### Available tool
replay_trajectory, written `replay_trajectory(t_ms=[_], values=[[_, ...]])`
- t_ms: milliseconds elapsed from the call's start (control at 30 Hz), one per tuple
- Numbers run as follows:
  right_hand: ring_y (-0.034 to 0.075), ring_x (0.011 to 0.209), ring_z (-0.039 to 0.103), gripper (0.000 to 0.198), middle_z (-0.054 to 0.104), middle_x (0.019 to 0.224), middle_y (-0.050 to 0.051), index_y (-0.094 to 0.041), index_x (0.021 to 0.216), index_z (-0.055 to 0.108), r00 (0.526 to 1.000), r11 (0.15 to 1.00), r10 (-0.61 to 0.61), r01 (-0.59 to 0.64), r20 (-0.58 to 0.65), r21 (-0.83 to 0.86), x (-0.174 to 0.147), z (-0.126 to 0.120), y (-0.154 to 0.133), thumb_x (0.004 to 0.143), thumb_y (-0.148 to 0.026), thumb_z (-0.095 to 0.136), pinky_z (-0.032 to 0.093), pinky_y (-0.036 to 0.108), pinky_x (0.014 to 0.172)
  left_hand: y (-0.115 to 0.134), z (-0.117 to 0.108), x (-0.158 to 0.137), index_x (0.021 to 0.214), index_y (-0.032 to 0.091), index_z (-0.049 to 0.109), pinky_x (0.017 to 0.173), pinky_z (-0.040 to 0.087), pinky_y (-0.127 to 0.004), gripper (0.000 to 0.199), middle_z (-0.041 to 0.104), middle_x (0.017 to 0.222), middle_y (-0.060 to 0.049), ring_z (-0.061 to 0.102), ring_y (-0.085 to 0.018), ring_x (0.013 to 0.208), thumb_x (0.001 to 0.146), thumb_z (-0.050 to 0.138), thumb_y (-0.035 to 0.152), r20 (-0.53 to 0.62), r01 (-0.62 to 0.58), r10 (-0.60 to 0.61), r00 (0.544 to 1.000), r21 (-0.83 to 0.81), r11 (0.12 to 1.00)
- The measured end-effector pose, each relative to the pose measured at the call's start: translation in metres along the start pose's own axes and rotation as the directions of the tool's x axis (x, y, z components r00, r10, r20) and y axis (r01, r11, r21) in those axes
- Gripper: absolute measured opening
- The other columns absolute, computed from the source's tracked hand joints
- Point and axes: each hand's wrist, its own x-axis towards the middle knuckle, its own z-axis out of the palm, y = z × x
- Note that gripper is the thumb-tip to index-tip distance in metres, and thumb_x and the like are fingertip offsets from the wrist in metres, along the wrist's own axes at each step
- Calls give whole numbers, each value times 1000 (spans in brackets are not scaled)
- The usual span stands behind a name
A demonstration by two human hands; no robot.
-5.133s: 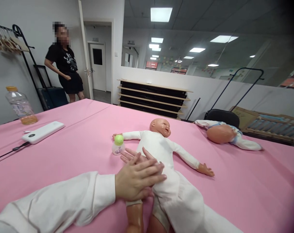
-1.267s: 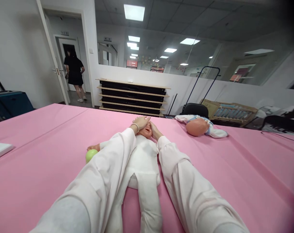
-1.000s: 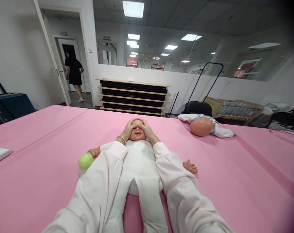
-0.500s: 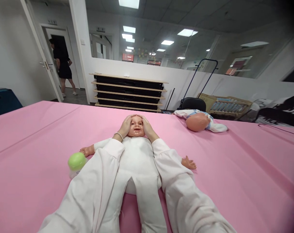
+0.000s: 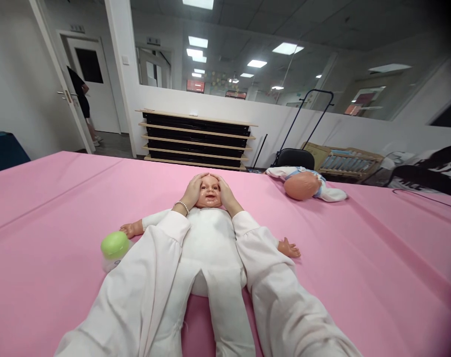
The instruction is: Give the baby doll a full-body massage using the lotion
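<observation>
The baby doll (image 5: 209, 238) is white-bodied with a tan head (image 5: 209, 195); the table (image 5: 359, 272) is plain pink, the bottle cap (image 5: 115, 244) lime green, the sleeves (image 5: 147, 282) off-white.

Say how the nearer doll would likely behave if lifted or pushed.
The doll may be floppy at the legs, which look like soft, puckered cloth. Its head is probably stiffer and somewhat slippery, judging by the smooth, glossy face. It seems unlikely to roll if nudged, lying on its back with arms spread.
</observation>
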Motion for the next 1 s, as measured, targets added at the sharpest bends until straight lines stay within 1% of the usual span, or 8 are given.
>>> replay_trajectory(t_ms=[200, 433, 500, 633, 800, 900, 967, 1000], values=[[20, 112, 43, 41, 52, 113, 3, -21, 104, 53, 996, 1000, -24, 23, 90, 12, -5, 0, -6, 67, -40, 54, 30, 32, 100, 4, -1, -4, 105, 18, 59, 98, 35, -33, 36, 56, 114, -5, 48, -21, 109, 71, 56, 28, 41, -16, 16, 999, 0, 1000], [17, 108, 45, 32, 55, 107, 0, -21, 95, 56, 1000, 1000, -8, 7, 21, 13, -2, -1, -4, 71, -27, 37, 31, 30, 100, -1, 1, 0, 102, 17, 60, 100, 33, -35, 35, 56, 113, -5, 46, -19, 111, 79, 33, 19, 9, 1, -1, 1000, 18, 1000], [17, 108, 45, 32, 56, 106, -1, -22, 95, 57, 1000, 1000, -4, 4, 19, 11, -3, -1, -4, 71, -26, 36, 31, 30, 100, 0, 1, -1, 101, 18, 60, 100, 33, -34, 33, 56, 112, -4, 47, -19, 110, 79, 37, 21, 16, -7, 7, 1000, 23, 1000], [18, 109, 45, 36, 54, 109, 1, -21, 99, 54, 998, 998, 2, -5, 59, 58, -5, -1, -7, 66, -33, 49, 33, 30, 99, 2, 0, -2, 103, 19, 60, 99, 34, -33, 33, 56, 112, -4, 48, -21, 109, 71, 54, 25, 48, -27, 26, 999, 25, 999], [17, 109, 45, 33, 56, 108, -1, -22, 95, 57, 1000, 999, 18, -19, 24, 44, -4, -4, -6, 68, -28, 41, 31, 31, 101, -6, 0, 0, 103, 19, 60, 100, 33, -32, 35, 56, 114, -3, 48, -18, 111, 78, 36, 19, 6, -6, 6, 1000, 19, 1000], [17, 111, 46, 33, 57, 109, -2, -23, 96, 58, 996, 994, 63, -57, -66, 98, -7, -8, 0, 69, -30, 41, 31, 31, 102, -17, 1, -3, 108, 18, 57, 101, 34, -32, 39, 55, 117, -3, 47, -17, 113, 79, 31, 18, -27, 19, -18, 999, 18, 1000], [18, 108, 49, 34, 59, 107, -2, -24, 99, 57, 981, 964, 164, -137, -103, 230, -11, -8, 8, 71, -36, 42, 36, 32, 99, -23, 2, -7, 113, 17, 53, 101, 34, -31, 39, 53, 121, -4, 46, -17, 115, 80, 32, 19, -49, 32, -31, 998, 23, 999], [19, 106, 52, 36, 60, 105, 0, -23, 99, 57, 968, 933, 237, -203, -85, 296, -14, -8, 12, 72, -40, 42, 39, 34, 96, -26, 1, -9, 114, 17, 52, 101, 34, -31, 40, 51, 123, -4, 45, -16, 116, 80, 32, 20, -62, 37, -35, 997, 29, 999]])
